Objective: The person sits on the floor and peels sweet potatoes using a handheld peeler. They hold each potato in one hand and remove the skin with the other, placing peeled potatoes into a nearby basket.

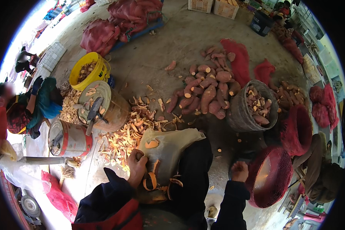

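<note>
My left hand (137, 166) is curled over my left thigh, beside a translucent plastic sheet (169, 146) spread on my lap. Whether anything is inside its fingers cannot be seen. Orange-fleshed sweet potato peels (151, 180) lie on the sheet and lap. To the right, my right hand (239, 171) has bent fingers at the near-left side of a bucket lined with red mesh (271, 176); its grip is hidden. In front of me is a pile of unpeeled sweet potatoes (208, 89), some with cut ends. A grey bucket (253, 107) right of the pile holds sweet potato pieces.
Peels (129, 135) heap on the floor at front left. Past them stand a metal drum (115, 109) with a knife-like tool on top, a red-banded can (74, 138) and a yellow bucket (87, 72). A person (26, 106) sits at left. Another red mesh-lined bucket (297, 130) stands right.
</note>
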Demonstrator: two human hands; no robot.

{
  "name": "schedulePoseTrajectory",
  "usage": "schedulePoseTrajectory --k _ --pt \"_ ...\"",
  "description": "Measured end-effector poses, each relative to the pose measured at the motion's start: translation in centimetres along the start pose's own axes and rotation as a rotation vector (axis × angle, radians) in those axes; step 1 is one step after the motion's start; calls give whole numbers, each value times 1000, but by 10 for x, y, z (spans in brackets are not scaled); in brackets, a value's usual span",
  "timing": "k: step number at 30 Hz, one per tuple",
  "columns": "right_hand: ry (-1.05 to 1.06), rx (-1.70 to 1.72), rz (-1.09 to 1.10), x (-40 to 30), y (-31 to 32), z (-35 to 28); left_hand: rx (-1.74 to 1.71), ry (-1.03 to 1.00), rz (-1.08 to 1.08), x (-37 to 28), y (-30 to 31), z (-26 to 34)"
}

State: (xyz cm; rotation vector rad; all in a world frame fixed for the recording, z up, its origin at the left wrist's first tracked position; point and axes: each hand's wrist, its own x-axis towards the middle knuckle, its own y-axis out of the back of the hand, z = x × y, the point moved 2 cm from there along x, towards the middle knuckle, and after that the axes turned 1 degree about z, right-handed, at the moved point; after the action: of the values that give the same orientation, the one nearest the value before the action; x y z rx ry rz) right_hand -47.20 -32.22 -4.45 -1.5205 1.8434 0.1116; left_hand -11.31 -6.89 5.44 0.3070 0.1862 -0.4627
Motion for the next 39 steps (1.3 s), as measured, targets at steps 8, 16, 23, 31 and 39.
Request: schedulePoseTrajectory --k 8,16,23,31,39 --pt "-31 -402 -86 113 -156 93 86 123 45 8 3 -4" --pt "461 -1044 -218 247 -216 196 253 278 114 16 1 -6" --pt "198 -929 -152 293 -233 235 316 281 142 21 -3 1" --pt "-162 -835 -113 284 -248 240 293 338 145 20 -3 3" --pt "-278 -583 -289 243 -248 203 228 276 75 17 1 -11"
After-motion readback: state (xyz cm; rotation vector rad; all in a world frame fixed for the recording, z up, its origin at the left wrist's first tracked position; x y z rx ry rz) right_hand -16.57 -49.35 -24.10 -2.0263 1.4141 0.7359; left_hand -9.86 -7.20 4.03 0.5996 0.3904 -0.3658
